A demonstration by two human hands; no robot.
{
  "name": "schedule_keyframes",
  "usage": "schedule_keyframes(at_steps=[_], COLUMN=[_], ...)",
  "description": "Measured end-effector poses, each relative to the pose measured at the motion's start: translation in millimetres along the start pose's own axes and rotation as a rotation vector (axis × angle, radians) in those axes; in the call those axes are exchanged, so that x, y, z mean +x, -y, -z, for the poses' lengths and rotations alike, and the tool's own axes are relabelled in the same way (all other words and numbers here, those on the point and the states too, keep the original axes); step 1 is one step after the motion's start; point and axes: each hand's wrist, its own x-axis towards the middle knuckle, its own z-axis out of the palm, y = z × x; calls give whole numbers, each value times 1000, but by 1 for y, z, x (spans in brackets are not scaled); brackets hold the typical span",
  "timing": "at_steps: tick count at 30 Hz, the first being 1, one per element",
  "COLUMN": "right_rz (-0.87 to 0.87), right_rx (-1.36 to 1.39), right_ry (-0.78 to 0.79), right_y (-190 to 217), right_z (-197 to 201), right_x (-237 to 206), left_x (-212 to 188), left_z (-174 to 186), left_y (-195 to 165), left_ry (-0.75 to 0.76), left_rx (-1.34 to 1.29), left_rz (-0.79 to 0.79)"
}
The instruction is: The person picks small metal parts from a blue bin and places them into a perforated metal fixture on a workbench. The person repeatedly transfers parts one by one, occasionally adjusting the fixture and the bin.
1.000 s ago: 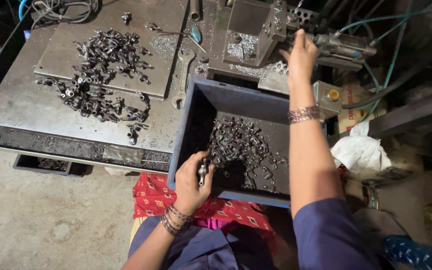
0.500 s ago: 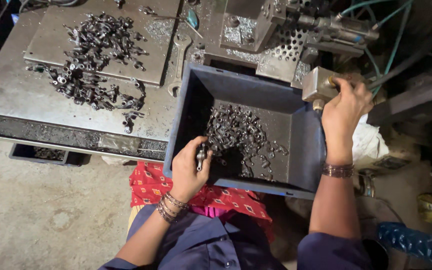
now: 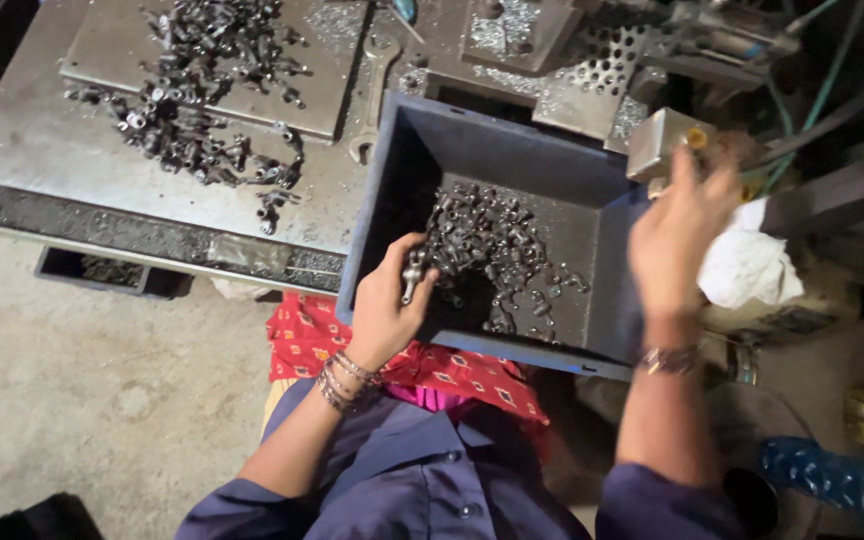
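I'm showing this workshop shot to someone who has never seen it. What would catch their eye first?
Probably the dark blue bin at centre, with a heap of small metal parts inside. The left hand grips a few parts at its near edge, while the right hand, blurred, is raised by a metal box at its right corner. More parts lie scattered on the steel table, upper left.

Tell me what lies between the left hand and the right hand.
In the head view, the loose pile of small metal parts on the floor of the dark blue-grey plastic bin lies between the left hand and the right hand.
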Motion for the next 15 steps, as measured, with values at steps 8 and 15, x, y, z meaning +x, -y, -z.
schedule_keyframes(at_steps=[8,15], right_rz=[-228,3], right_rx=[1058,1052], right_ry=[600,631], right_y=[129,122], right_z=[-22,-26], right_x=[-86,-98], left_x=[3,4], left_z=[-2,-5], left_y=[6,11], left_ry=[128,294], left_rx=[98,219], left_rz=[-74,-66])
